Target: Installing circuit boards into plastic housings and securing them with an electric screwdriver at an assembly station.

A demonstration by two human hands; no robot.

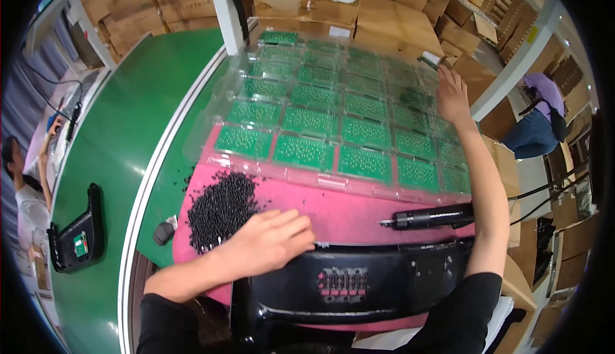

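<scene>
At the far right corner of a clear plastic tray (pixel 320 179), my right hand (pixel 453 95) pinches a thin green circuit board (pixel 428 63), seen nearly edge-on. Rows of green circuit boards (pixel 309 121) lie in the tray's pockets. My left hand (pixel 272 239) is closed, its fingers bent together over the upper edge of a black plastic housing (pixel 391 283); its fingertips are hidden. Beside that hand spreads a heap of small black screws (pixel 221 207) on the pink mat (pixel 295 203). The housing lies in front of me, with a slotted opening in its middle.
A black electric screwdriver (pixel 429 217) lies right of the mat's middle. On the green conveyor (pixel 160 79) at left sits another black housing (pixel 80 232) with a small board. Metal posts (pixel 225 8) and stacked cartons (pixel 397 27) stand behind. Other people are at left and far right.
</scene>
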